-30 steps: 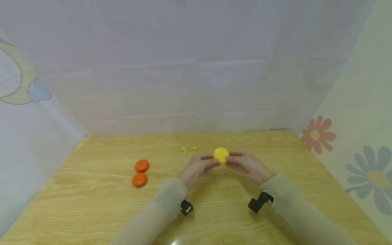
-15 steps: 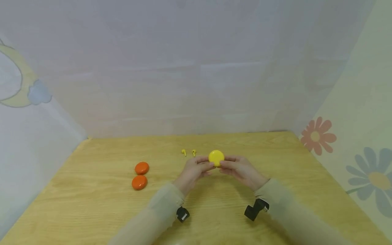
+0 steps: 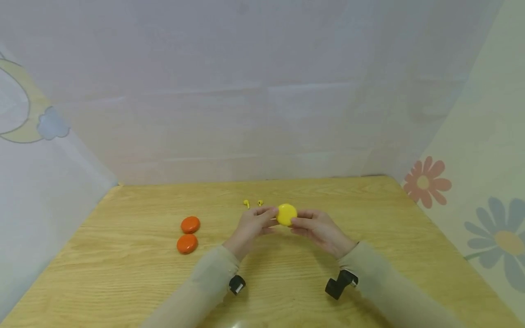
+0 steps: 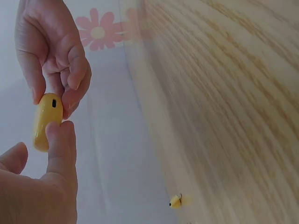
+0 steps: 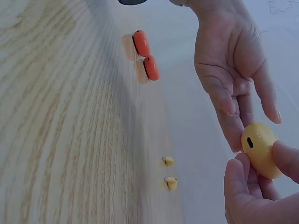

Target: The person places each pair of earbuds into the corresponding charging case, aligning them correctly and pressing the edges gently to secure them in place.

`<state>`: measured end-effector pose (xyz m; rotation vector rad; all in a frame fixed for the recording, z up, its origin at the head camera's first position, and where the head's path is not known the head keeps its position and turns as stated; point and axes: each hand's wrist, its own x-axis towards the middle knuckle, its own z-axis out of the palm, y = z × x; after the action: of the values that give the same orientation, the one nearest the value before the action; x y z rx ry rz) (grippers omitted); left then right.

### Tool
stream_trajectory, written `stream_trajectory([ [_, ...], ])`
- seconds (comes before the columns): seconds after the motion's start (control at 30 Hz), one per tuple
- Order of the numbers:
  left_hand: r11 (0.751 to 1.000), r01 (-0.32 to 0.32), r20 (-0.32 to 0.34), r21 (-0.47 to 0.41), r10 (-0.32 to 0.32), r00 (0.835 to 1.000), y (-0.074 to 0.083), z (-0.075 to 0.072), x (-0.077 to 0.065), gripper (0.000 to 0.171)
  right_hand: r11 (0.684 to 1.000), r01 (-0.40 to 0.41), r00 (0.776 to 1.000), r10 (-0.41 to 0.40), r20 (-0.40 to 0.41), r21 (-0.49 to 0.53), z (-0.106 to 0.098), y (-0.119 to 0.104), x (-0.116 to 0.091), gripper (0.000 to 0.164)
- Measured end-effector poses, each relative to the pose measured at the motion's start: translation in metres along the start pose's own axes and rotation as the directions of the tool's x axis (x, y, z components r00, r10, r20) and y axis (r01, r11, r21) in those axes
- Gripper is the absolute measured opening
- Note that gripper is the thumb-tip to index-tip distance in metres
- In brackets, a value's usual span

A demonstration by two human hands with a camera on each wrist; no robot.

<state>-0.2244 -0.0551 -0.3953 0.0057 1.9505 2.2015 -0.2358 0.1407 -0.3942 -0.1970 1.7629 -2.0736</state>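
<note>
A glossy yellow earbud case (image 3: 286, 215) is held up over the table, its lid closed. My right hand (image 3: 321, 230) pinches it between thumb and fingers. On the other side, my left hand (image 3: 251, 228) has its fingertips at the case, while its thumb stands apart from it in both wrist views. A small dark port shows on the case (image 4: 48, 122) in the left wrist view. Behind the left hand, two yellow earbuds lie on the table, a left one (image 3: 246, 203) and a right one (image 3: 260, 202), the latter partly hidden by the hand.
Two orange rounded cases, a farther one (image 3: 190, 224) and a nearer one (image 3: 187, 244), lie close together on the left of the wooden table (image 3: 123, 273). Pale walls with printed flowers and a moon enclose the back and sides. Dark cameras are strapped to both wrists.
Both hands and the yellow case have shifted left and slightly nearer. The left thumb has come off the face of the case. The earbuds and orange cases stay in place.
</note>
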Motion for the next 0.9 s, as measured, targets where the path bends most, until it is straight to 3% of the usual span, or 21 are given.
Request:
stream_trajectory([
  [0.43, 0.991, -0.018, -0.010, 0.130, 0.019, 1.000, 0.007, -0.001, 0.001, 0.041, 0.999, 0.032, 0.999, -0.031, 0.023, -0.009, 0.012, 0.003, 0.002, 0.041],
  [0.63, 0.987, -0.044, -0.031, 0.155, 0.049, 0.998, 0.006, 0.000, 0.001, 0.038, 0.999, 0.046, 0.999, -0.046, 0.005, -0.026, 0.017, 0.004, 0.002, 0.038],
  [0.9, 0.989, -0.032, -0.077, 0.142, 0.043, 0.996, 0.002, 0.004, 0.001, 0.040, 0.996, 0.056, 0.998, -0.058, -0.022, -0.074, 0.018, 0.005, 0.001, 0.034],
])
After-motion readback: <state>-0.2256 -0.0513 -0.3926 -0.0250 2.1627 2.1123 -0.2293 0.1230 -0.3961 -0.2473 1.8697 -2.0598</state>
